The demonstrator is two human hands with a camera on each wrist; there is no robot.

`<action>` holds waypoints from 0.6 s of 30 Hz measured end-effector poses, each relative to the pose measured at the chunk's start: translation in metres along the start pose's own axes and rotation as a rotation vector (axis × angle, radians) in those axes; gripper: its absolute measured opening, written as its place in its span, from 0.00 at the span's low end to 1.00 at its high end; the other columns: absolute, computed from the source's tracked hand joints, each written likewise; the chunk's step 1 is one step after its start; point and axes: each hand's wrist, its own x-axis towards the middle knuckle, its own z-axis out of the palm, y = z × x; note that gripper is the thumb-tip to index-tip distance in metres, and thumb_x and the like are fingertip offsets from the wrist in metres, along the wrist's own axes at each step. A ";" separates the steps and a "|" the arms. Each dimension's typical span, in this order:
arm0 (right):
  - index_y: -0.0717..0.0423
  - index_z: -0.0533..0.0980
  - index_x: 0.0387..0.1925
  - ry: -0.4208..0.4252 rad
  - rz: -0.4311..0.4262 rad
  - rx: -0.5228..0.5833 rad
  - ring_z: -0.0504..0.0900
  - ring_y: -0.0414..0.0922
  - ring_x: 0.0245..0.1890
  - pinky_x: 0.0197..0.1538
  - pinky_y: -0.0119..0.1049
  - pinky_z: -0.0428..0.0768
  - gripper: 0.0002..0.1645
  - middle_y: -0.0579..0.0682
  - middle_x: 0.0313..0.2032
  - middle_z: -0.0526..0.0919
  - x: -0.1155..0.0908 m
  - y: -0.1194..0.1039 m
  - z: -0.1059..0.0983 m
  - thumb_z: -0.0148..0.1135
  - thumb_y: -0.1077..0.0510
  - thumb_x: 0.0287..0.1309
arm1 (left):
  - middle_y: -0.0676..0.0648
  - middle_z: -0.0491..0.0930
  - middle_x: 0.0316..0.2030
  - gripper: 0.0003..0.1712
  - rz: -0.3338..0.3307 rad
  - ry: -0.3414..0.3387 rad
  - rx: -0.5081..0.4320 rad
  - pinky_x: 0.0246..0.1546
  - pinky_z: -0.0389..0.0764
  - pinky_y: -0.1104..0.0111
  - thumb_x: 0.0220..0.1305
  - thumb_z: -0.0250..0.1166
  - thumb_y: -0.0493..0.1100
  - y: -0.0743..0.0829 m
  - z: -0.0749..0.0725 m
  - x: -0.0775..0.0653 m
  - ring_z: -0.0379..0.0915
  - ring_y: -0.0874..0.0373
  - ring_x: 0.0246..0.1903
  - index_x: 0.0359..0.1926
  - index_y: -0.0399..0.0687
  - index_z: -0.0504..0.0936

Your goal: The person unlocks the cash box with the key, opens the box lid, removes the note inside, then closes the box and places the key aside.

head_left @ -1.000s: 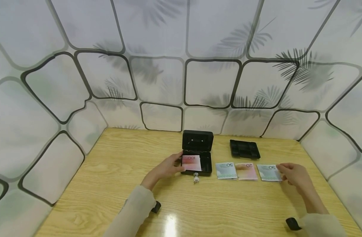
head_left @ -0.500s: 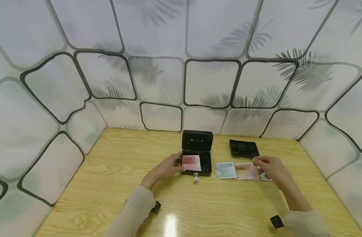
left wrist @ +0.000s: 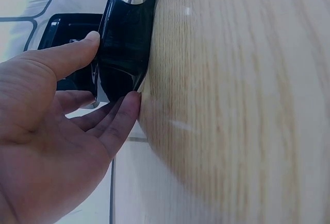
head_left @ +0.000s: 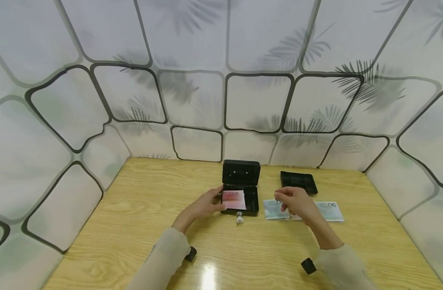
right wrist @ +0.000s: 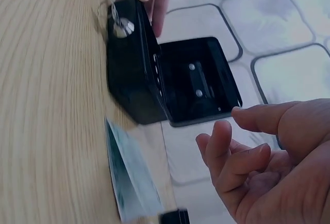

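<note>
A black cash box (head_left: pixel 252 200) stands with its lid raised, a pink 100 banknote (head_left: pixel 233 199) lying inside. My left hand (head_left: pixel 204 204) holds the box's left side, the thumb on the rim and the other fingers low against the outer wall. Keys (head_left: pixel 239 218) hang from the lock on the front. My right hand (head_left: pixel 300 204) hovers above the row of banknotes, loosely curled with nothing between thumb and fingers. Under it a pink 20 note (head_left: pixel 296 218) is mostly hidden. A folded 50 note (head_left: pixel 274 212) lies nearer the box, another 50 note (head_left: pixel 331 212) farther right.
A black compartment tray (head_left: pixel 297 179) lies behind the notes, partly covered by my right hand. The wooden table (head_left: pixel 163 181) meets a patterned fabric wall (head_left: pixel 196 143) at the back and sides.
My right hand has left the rightmost 50 note and moved left across the row, over the 20 note to the edge of the left 50 note. The left hand stays on the box.
</note>
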 end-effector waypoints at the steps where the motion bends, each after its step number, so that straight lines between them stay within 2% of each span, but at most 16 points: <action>1: 0.71 0.74 0.64 -0.007 -0.003 0.002 0.81 0.53 0.29 0.22 0.35 0.70 0.26 0.63 0.44 0.84 0.002 -0.003 0.005 0.58 0.54 0.77 | 0.29 0.66 0.71 0.43 0.001 0.002 -0.002 0.69 0.67 0.48 0.73 0.65 0.38 0.000 0.000 0.000 0.67 0.38 0.68 0.78 0.28 0.53; 5: 0.71 0.74 0.64 -0.031 0.001 0.027 0.81 0.53 0.29 0.21 0.35 0.66 0.25 0.65 0.46 0.82 0.009 -0.011 0.021 0.59 0.56 0.76 | 0.29 0.65 0.71 0.43 0.006 0.003 -0.026 0.68 0.68 0.48 0.73 0.65 0.37 0.001 0.000 -0.001 0.67 0.39 0.68 0.78 0.28 0.53; 12: 0.71 0.76 0.63 -0.067 0.003 0.046 0.81 0.51 0.26 0.19 0.32 0.63 0.25 0.65 0.40 0.83 0.024 -0.016 0.043 0.60 0.56 0.75 | 0.29 0.66 0.71 0.43 0.013 0.008 -0.035 0.67 0.69 0.48 0.73 0.65 0.36 0.000 0.000 -0.001 0.68 0.39 0.67 0.78 0.28 0.53; 18: 0.72 0.78 0.59 -0.085 -0.001 0.031 0.79 0.46 0.19 0.17 0.30 0.61 0.22 0.66 0.41 0.85 0.033 -0.022 0.057 0.60 0.59 0.74 | 0.30 0.65 0.72 0.43 0.003 0.008 -0.030 0.69 0.67 0.48 0.73 0.66 0.37 -0.001 0.000 0.000 0.67 0.39 0.68 0.79 0.29 0.53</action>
